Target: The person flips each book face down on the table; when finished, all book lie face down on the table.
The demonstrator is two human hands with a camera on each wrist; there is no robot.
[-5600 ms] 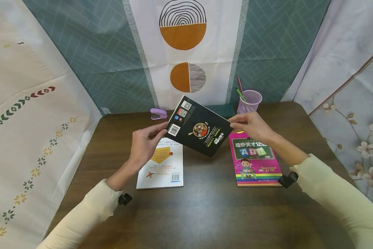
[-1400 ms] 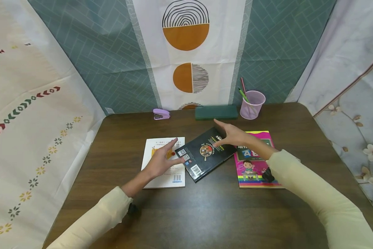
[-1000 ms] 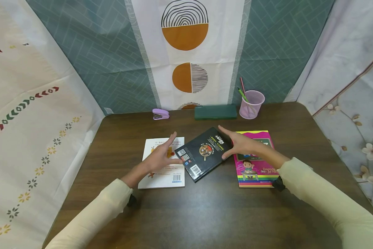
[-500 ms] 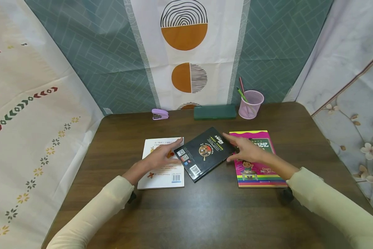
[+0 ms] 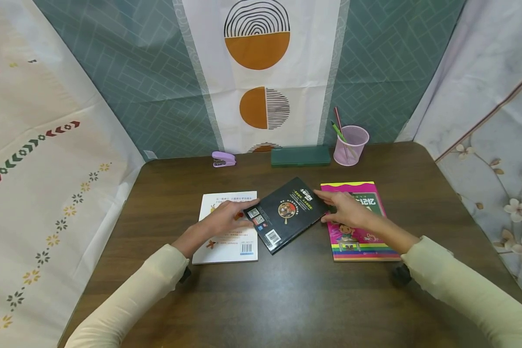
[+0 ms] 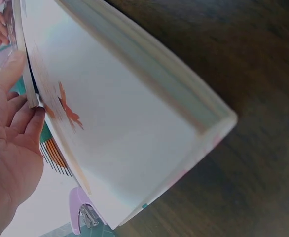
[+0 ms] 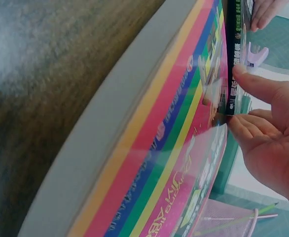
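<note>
A black book (image 5: 287, 215) lies slanted in the middle, its left corner over a white book (image 5: 228, 253) and its right corner reaching a pink ABC book (image 5: 365, 249). My left hand (image 5: 223, 220) grips the black book's left corner, thumb on the near edge and fingers on the far edge. At the opposite corner my right hand (image 5: 348, 209) holds it the same way. In the right wrist view the thumb (image 7: 258, 84) presses near the book's black spine (image 7: 233, 54). The left wrist view shows the thumb (image 6: 11, 69) and fingers on either side of that corner.
Along the back of the brown table (image 5: 261, 299) stand a purple stapler (image 5: 223, 159), a dark green flat case (image 5: 301, 156) and a lilac mesh cup (image 5: 351, 145) with pencils. Patterned cloths hang behind and at both sides.
Earlier both hands held the black book up in the air. It then lay on the books with the hands spread over it. Now the hands have closed onto its left and right corners.
</note>
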